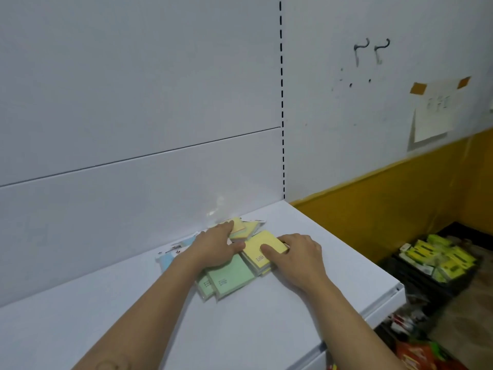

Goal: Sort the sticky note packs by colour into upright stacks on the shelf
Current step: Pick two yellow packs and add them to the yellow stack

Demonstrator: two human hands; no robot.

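While a loose heap of sticky note packs lies flat at the far side of the shelf, against its back panel, both hands are laid on it.
The yellow pack is pinched by the right hand, with the thumb on its top face and the fingers curled round its far right edge. The left hand is rested on the heap, fingers straight and pressed together, thumb stretched towards the yellow pack. Two green packs, square and film-wrapped, are fanned nearest; a blue pack is half hidden at left. Smooth white shelf is left bare near and to the left, and is ended by a folded metal edge at right. Beyond that edge a black crate of yellow-green boxes is seen on the floor.
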